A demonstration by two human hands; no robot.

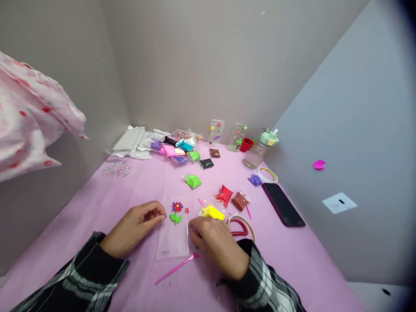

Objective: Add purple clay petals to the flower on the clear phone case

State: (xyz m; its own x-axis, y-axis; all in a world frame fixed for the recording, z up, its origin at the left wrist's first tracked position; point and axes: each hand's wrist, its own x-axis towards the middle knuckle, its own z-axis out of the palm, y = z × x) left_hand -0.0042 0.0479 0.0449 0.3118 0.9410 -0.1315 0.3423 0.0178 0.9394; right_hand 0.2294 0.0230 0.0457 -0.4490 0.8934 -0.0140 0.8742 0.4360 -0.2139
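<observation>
A clear phone case (173, 242) lies on the pink tabletop, bearing a clay flower (177, 207) with red and blue petals, a green stem and leaves (176, 218). A small red clay piece (186, 210) sits at the case's right edge. My left hand (138, 223) is at the case's left edge, thumb and forefinger pinched together; whatever is between them is too small to name. My right hand (216, 242) rests by the right edge, fingers curled down, their tips hidden. A pink modelling tool (177, 269) lies below the case.
Beyond my right hand are yellow clay (212, 212), red clay (224, 196), brown clay (240, 200) and tape rolls. A phone (283, 204) and bottle (260, 149) stand or lie at right. Clay packets, white packs (128, 142) and decorated cases line the back. Patterned cloth (35, 117) hangs left.
</observation>
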